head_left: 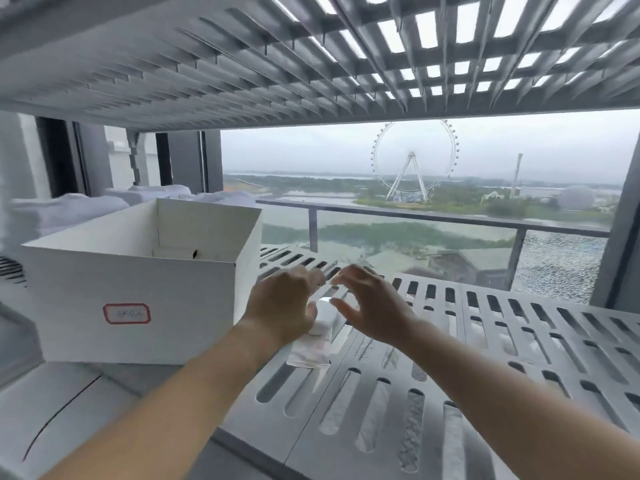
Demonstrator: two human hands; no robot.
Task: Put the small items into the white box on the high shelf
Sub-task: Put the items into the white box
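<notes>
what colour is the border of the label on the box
Red, around a white label on the white box; head view.

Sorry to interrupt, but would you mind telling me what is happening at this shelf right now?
A person is reaching both bare hands onto a slotted grey shelf. The left hand rests on a small white packet lying just right of an open white box with a red-bordered label. The right hand hovers beside it, fingers spread, holding nothing. The packet is still on the shelf, not in the box. The part of the box's inside that shows looks bare. Folded white cloths sit behind the box.
</notes>
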